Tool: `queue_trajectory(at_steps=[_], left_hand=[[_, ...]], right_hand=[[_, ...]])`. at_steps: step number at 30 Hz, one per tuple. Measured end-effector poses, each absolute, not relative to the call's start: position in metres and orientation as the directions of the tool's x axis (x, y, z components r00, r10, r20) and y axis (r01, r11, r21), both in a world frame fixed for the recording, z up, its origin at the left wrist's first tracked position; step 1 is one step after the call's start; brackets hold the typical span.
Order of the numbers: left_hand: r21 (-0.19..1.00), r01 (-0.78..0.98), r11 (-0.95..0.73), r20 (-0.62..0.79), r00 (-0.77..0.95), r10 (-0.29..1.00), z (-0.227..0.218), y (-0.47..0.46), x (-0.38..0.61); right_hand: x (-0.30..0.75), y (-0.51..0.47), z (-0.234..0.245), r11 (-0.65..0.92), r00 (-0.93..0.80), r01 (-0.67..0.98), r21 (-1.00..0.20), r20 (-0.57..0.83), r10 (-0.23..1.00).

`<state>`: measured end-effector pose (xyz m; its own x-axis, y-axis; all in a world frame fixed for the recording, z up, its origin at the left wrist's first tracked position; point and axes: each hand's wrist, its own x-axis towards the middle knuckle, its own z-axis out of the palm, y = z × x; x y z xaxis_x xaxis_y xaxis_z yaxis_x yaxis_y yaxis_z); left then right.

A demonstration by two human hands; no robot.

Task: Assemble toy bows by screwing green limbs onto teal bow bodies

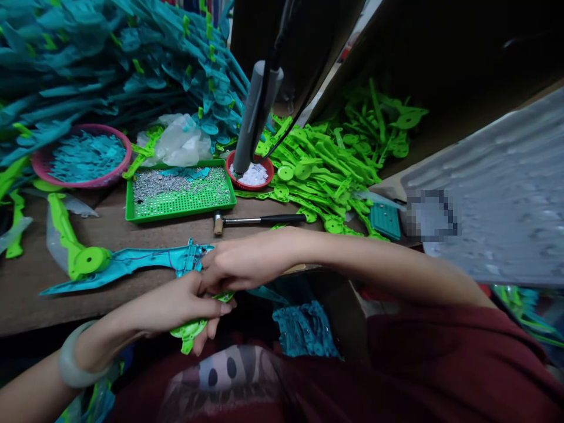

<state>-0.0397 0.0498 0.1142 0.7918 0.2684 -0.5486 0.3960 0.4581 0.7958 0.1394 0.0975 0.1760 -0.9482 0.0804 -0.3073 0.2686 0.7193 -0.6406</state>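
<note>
A teal plastic toy blade [132,262] lies across the brown table's near edge, pointing left, with a green disc part [90,260] on it. My right hand [247,261] is closed on the blade's right end, fingers pinched around it. Just below, my left hand [176,305] grips a green plastic handle piece [190,332] that joins the blade. A pale bangle [73,358] sits on my left wrist. What the fingers press between them is hidden.
A small hammer [259,220] lies behind my hands. A green tray [180,191] holds several small screws, a red bowl [249,175] holds white bits under a grey tool [255,114], a pink bowl [83,155] holds teal pieces. Heaps of teal parts [110,59] and green parts [339,153] fill the back.
</note>
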Motion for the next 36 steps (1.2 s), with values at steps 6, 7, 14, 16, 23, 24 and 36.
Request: queue_trajectory(at_steps=[6,7,14,16,23,24,36], left_hand=[[0.766,0.441,0.467,-0.601,0.749,0.278,0.111,0.050,-0.041],[0.765,0.447,0.463,-0.604,0.747,0.277,0.110,0.049,-0.041],[0.781,0.461,0.423,-0.594,0.758,0.270,0.112,0.048,-0.040],[0.787,0.461,0.410,-0.589,0.760,0.275,0.114,0.048,-0.040],[0.802,0.439,0.405,-0.573,0.758,0.313,0.115,0.046,-0.038],[0.805,0.447,0.390,-0.572,0.758,0.314,0.116,0.047,-0.037],[0.769,0.311,0.558,-0.567,0.735,0.372,0.110,0.035,-0.027]], right_hand=[[0.138,0.095,0.176,0.725,-0.950,0.284,-0.628,-0.288,0.123],[0.138,0.094,0.176,0.724,-0.951,0.279,-0.630,-0.286,0.118],[0.135,0.089,0.179,0.741,-0.942,0.302,-0.600,-0.307,0.136],[0.134,0.087,0.182,0.740,-0.932,0.326,-0.588,-0.331,0.147],[0.131,0.083,0.181,0.726,-0.917,0.367,-0.582,-0.357,0.178],[0.131,0.082,0.180,0.726,-0.918,0.369,-0.580,-0.349,0.188],[0.133,0.074,0.172,0.787,-0.908,0.391,-0.478,-0.343,0.243]])
